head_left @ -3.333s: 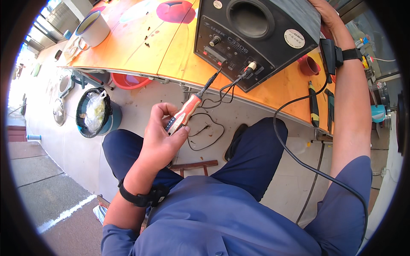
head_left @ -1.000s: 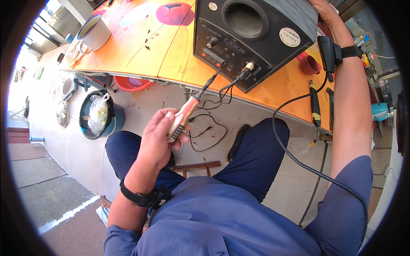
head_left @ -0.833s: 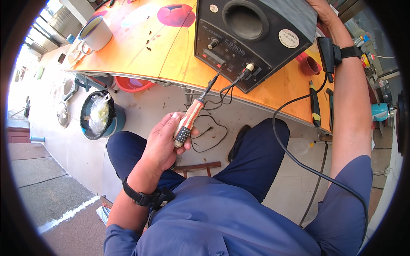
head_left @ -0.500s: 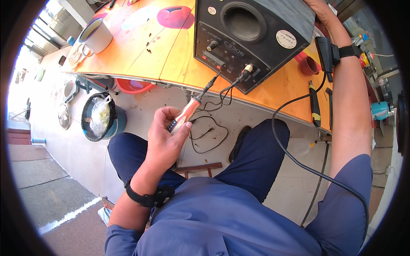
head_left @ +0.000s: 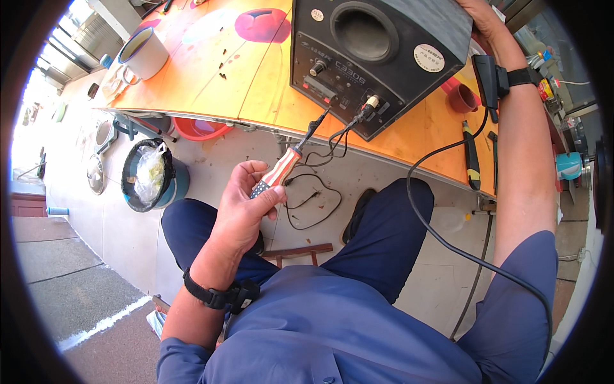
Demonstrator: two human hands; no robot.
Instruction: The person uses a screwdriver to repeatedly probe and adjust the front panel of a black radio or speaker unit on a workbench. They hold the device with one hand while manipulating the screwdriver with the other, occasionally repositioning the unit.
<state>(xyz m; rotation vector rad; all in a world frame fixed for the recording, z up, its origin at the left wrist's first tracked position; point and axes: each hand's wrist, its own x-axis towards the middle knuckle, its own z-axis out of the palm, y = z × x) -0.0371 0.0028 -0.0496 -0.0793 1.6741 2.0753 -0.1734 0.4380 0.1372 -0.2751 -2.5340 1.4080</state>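
- Progress: the control panel (head_left: 348,89) is seated in the black speaker (head_left: 400,80); no gap between the two is made out.
- A screwdriver (head_left: 279,168) is set toward the panel's lower edge, its tip appearing to touch there; work at this point is judged to be under way, not finished.
- Whether a screw is being driven in or backed out cannot be told; the head under the tip is too small to make out.
- Small dark pieces (head_left: 222,66) are scattered on the table (head_left: 259,93) to the speaker's left; their kind cannot be told.
- A pale-ended plug (head_left: 372,102) is seated in the panel, so cable removal, if needed, is not done.
- Left hand (head_left: 246,200): closed around the screwdriver's handle, thumb along it, below and left of the speaker, apart from it.
- Right hand (head_left: 481,16): laid at the speaker's far upper right edge; fingers hidden, so whether it is gripped or only steadied cannot be told.
- Position: the speaker is stood on the table between the hands, panel turned toward the wearer, the screwdriver bridging left hand and panel.
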